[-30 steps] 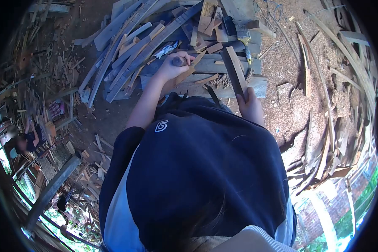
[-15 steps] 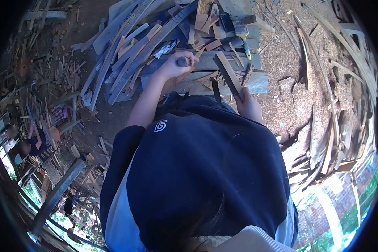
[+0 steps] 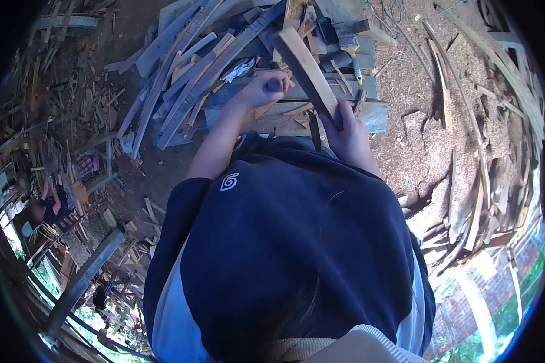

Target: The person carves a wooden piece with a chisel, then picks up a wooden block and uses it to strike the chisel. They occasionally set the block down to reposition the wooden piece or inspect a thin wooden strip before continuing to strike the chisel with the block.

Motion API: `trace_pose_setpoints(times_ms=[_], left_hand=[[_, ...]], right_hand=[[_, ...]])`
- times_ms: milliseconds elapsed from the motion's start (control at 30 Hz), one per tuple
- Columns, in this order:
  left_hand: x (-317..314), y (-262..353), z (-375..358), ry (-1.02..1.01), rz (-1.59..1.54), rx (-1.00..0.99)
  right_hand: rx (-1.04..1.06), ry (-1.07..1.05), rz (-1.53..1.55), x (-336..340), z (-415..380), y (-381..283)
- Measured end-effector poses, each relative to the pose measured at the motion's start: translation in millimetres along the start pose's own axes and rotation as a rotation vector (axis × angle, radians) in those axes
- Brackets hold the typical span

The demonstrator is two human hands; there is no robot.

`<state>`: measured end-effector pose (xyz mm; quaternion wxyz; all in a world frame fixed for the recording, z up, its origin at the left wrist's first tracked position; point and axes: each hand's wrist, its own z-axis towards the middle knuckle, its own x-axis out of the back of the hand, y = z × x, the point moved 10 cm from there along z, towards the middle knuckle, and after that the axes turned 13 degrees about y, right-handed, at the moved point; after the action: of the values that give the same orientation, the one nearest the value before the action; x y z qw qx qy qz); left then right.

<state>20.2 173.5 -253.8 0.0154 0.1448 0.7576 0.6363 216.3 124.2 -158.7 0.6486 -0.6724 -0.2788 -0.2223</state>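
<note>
- the left hand (image 3: 260,92) has its grip clenched around a tool handle (image 3: 275,85); only the dark, round end of it is seen well, so i cannot tell the kind of tool.
- the right hand (image 3: 350,136) is grasping a squared wooden bar (image 3: 309,69) by its near end, with the thumb along the side.
- this bar slants away toward the upper left, over the worktop (image 3: 378,115); its middle part passes just right of the left hand, and i cannot tell if they touch.
- on the worktop, left of the left hand, there is a white crumpled wrapper (image 3: 237,71), near to long curved boards (image 3: 194,91).
- beyond the right hand lies a paintbrush (image 3: 355,65) with yellow on its handle, and near to it a black container (image 3: 327,30).
- on the right side, wood shavings (image 3: 396,91) cover the ground.
- far at the left, another person (image 3: 51,202) is among wood pieces.
</note>
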Motion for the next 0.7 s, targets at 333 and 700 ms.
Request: trace_pose_setpoints(times_ms=[333,700], left_hand=[[18.9,-2.5,-7.1,0.203,-0.044,0.067],[16.0,-66.8,15.1,0.164,0.114,0.023]], right_hand=[[0.461,0.117,0.101,18.1,18.2,-103.9],[0.425,-0.136,-0.234,-29.1,18.3,-86.1]])
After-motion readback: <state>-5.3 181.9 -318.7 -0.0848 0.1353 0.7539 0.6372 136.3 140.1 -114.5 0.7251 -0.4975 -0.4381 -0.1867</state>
